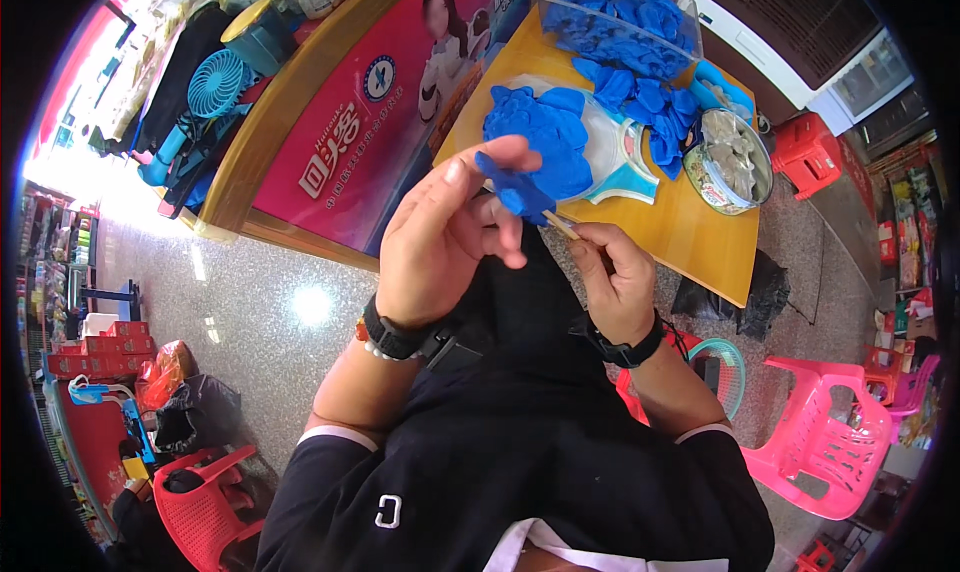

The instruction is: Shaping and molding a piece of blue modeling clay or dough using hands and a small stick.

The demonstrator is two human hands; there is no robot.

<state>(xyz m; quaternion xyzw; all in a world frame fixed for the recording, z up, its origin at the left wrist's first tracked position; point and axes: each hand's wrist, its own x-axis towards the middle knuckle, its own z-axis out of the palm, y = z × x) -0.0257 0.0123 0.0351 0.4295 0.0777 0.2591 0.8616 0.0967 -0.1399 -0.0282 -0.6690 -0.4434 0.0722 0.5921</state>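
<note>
My left hand (440,232) has its fingers curled at a small blue flexible piece (515,192), above the table's front edge. My right hand (610,277) pinches a thin wooden stick (560,224), whose upper end is at that blue piece. Behind my hands a pile of blue pieces (540,137) lies on a white and light-blue mat or bag (625,177) on the wooden table (710,252). More blue pieces (665,117) lie to its right, beside a round tin (730,172) holding crumpled greyish material.
A clear bin of blue pieces (620,32) stands at the back. A pink printed counter (315,157) with a fan (215,82) is left. Pink chairs (810,442), a red chair (200,507), a red stool (805,157) and packed shelves (55,272) surround me.
</note>
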